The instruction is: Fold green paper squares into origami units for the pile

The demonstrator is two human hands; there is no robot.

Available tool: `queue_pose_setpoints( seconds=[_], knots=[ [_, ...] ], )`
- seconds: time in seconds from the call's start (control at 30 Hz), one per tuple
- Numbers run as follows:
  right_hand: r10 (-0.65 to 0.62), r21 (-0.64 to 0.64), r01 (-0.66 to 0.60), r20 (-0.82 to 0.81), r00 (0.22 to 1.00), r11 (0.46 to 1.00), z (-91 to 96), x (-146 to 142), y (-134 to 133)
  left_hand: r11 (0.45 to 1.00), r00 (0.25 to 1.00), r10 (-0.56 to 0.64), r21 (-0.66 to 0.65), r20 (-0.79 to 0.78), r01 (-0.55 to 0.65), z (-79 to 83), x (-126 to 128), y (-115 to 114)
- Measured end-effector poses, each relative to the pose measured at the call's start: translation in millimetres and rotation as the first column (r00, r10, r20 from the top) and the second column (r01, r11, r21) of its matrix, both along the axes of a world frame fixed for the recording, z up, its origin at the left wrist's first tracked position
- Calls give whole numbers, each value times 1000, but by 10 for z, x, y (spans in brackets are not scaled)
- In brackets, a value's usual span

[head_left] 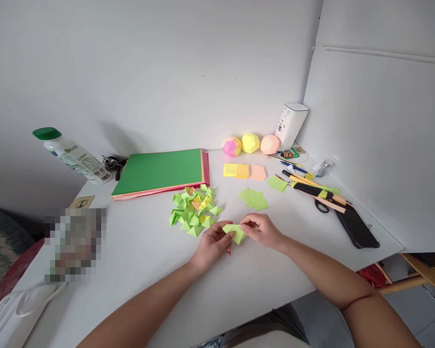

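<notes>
You hold a folded green paper (235,233) over the white counter (148,261), your left hand (213,243) and right hand (264,230) both pinched on it, near a pile of small folded pieces (193,210) and some loose green sheets (254,199).

in soft light, the bottle (77,157) casts a blurry shadow (119,137) rightward.

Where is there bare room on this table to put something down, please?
Bare table lies between the green sheet stack and the left forearm, and between the right hand and the black phone. Crowded: the folded paper pile near the left hand, and around the scissors beside the phone.
</notes>
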State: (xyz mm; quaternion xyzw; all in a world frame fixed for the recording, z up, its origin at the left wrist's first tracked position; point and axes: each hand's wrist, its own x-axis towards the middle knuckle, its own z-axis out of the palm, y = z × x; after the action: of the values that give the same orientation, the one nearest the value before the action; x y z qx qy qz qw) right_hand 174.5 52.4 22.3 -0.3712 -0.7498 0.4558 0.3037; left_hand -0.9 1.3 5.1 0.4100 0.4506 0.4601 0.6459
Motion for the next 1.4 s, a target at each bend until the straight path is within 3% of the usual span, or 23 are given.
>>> queue_pose_setpoints(
  seconds=[0.17, 0.27, 0.37, 0.47, 0.6, 0.73, 1.4],
  knots=[
    [51, 133, -54, 30, 998, 990, -59, -4, -26, 1000, 1000, -23, 3, -18, 23, -8, 2, -2],
    [56, 135, -62, 52, 997, 989, -125, 3, -28, 1000, 999, -10, 8, -37, 10, -7, 8, -6],
    [46, 93, -52, 68, 997, 994, -148, 12, -24, 1000, 999, 9, 7, -35, -9, 2, 13, 2],
    [83, -48, -82, 15, 996, 995, -119, 9, -33, 1000, 1000, 15, 17, -17, -14, 13, 12, 11],
    [98, -228, -115, -85, 992, 967, -71, -4, -58, 1000, 1000, 25, 10, 4, -25, 5, 12, 13],
    [92, -311, -118, -96, 991, 943, -59, -4, -61, 1000, 1000, 24, 17, 8, -24, -18, 15, 12],
    [213, -354, -197, 6, 977, 914, 44, 36, -23, 1000, 1000, 13, -12, -1, -13, -40, -6, 16]
  ],
)
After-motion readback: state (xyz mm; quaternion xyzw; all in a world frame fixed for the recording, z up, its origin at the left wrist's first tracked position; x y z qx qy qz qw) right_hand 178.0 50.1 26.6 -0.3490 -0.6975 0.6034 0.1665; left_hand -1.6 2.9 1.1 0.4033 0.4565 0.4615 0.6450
